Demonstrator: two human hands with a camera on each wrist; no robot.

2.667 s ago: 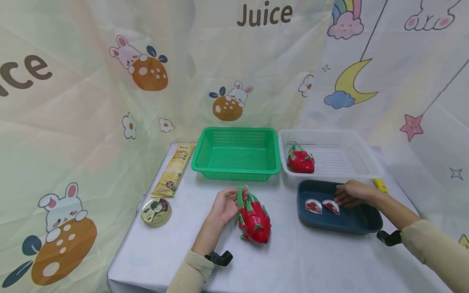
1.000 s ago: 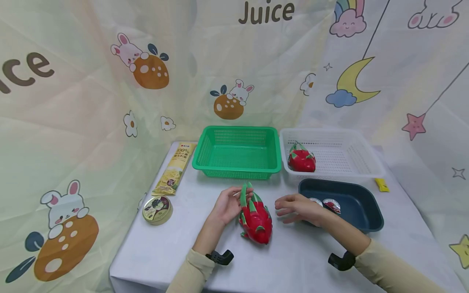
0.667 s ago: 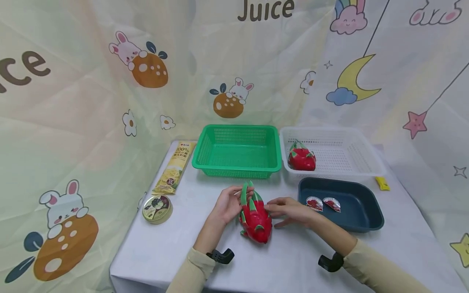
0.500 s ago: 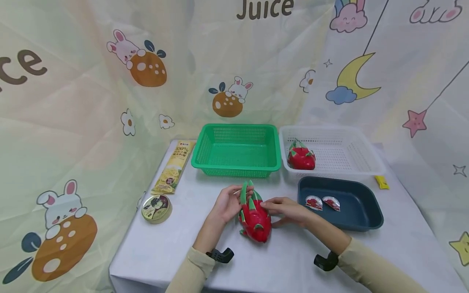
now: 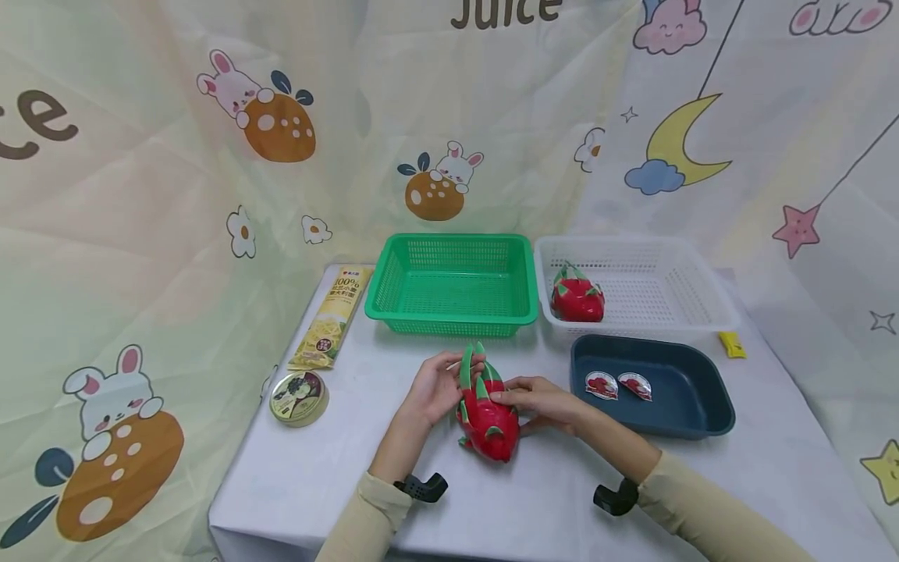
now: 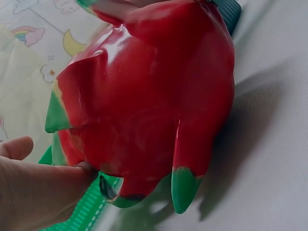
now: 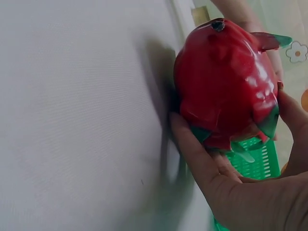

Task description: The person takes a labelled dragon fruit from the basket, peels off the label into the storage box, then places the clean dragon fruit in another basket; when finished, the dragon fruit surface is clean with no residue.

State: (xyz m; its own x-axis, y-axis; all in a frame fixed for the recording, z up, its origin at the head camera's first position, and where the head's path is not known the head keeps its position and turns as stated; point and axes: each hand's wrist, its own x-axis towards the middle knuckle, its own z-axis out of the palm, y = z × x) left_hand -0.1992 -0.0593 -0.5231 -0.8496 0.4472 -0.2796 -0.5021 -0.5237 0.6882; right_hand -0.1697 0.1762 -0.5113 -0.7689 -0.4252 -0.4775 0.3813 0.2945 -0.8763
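Observation:
A red model dragon fruit (image 5: 492,428) with green-tipped scales is at the table's middle, its leafy end pointing away from me. My left hand (image 5: 434,388) holds it by the leafy end, fingers partly behind the long green leaves; in the left wrist view the thumb touches the dragon fruit (image 6: 154,91) at its lower left. From the right, my right hand (image 5: 546,402) grips the same fruit. The right wrist view has thumb and fingers on opposite sides of the dragon fruit (image 7: 224,82), with a shadow on the cloth beside it.
Behind stand a green basket (image 5: 453,322) and a white basket (image 5: 667,321) holding another dragon fruit (image 5: 578,300). A dark blue tray (image 5: 684,421) contains two small flat pieces with red print. A yellow noodle packet (image 5: 330,320), round tin (image 5: 299,398) and small yellow packet (image 5: 732,344) lie around.
My right hand has left the blue tray, moved left and taken hold of the dragon fruit's right side. The left hand has stayed at the leafy end.

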